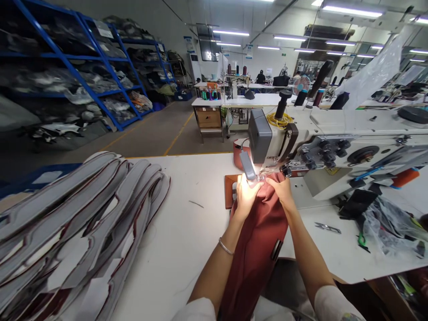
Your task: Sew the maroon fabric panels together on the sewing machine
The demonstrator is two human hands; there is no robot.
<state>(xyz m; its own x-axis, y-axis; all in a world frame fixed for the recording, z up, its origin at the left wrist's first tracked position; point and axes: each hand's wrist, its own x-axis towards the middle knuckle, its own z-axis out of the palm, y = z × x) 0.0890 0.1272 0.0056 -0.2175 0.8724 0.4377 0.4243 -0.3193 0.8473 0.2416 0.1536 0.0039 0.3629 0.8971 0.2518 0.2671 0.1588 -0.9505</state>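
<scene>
A dark red fabric piece point(259, 240) runs from my lap up to the needle of a white sewing machine point(334, 147). My left hand point(246, 194) presses on the fabric's left side just below the lit needle area, fingers closed on the cloth. My right hand point(282, 189) grips the fabric's right edge next to the presser foot. A silver bracelet point(225, 246) sits on my left wrist. The machine's small lamp point(248, 166) shines on both hands.
A tall stack of grey shaped panels point(76, 232) lies on the white table point(190, 232) at the left. Thread snips point(327, 228), green-handled scissors point(361, 241) and crumpled clear plastic point(391, 227) lie at the right. Blue storage racks point(73, 67) and other workstations point(234, 102) stand beyond.
</scene>
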